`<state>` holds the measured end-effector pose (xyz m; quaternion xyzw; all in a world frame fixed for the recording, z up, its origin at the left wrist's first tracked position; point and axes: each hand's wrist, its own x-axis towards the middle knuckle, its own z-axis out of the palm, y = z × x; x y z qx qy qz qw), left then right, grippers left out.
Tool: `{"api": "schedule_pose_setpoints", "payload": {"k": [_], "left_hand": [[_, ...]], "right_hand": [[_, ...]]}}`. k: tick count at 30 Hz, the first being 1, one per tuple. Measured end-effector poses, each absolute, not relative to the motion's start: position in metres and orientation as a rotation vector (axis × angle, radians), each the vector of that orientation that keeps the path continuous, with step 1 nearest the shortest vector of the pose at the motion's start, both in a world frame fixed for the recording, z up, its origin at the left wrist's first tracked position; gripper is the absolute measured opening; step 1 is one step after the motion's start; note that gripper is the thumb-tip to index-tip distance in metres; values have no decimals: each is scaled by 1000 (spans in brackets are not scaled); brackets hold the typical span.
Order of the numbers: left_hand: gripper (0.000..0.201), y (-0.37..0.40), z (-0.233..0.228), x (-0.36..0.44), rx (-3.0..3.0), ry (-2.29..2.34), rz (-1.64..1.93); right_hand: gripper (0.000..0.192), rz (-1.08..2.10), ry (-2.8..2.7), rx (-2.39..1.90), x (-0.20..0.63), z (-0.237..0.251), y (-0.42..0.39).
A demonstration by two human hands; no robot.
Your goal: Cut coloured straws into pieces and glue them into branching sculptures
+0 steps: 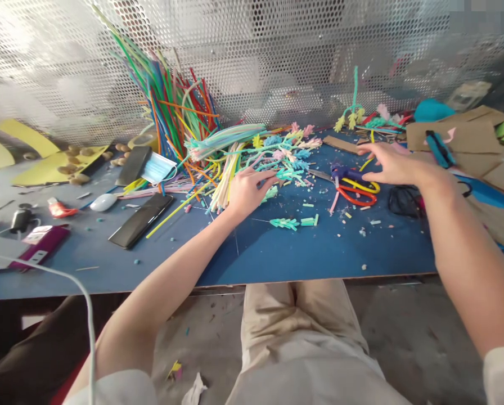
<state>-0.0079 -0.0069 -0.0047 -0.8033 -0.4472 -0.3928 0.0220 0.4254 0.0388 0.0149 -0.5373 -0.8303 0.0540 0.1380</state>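
My left hand [250,194] is over the near edge of a pile of pastel pipe cleaners [230,174], thumb and fingers drawn together. Whatever is between its fingertips is too small to make out. Close to those fingertips lie mint-green pipe-cleaner sprigs [292,174]. My right hand [389,163] hovers with thumb and fingers apart and nothing in them. Just below and to its left rest scissors [355,188] with red and yellow handles and a dark blue wrapping. Nearer me on the blue table, a leaf-like mint-green sprig [284,224] lies beside short cut pieces [309,221].
A tall bundle of coloured pipe cleaners [171,112] leans against the perforated metal screen [277,67]. Phones [141,220], a face mask [158,167] and a white mouse [103,202] lie left. Cardboard [452,138] is stacked right. A white cable [85,298] hangs over the table edge.
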Motion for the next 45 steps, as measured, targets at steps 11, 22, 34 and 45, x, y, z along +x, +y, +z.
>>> {"api": "schedule_pose_setpoints", "payload": {"k": [11, 22, 34, 45], "left_hand": [[27, -7, -4, -7, -2478, -1401, -1222], [28, -3, -5, -10, -2443, -1480, -1225], [29, -4, -3, -11, -2398, -1613, -1331], [23, -10, 5, -10, -2380, -1577, -1436]], "right_hand": [[59, 482, -2428, -1661, 421, -4, 58], [28, 14, -2184, -1679, 421, 18, 35], [36, 138, -2399, -1889, 371, -3, 23], [39, 13, -2211, -1653, 372, -12, 25]]}}
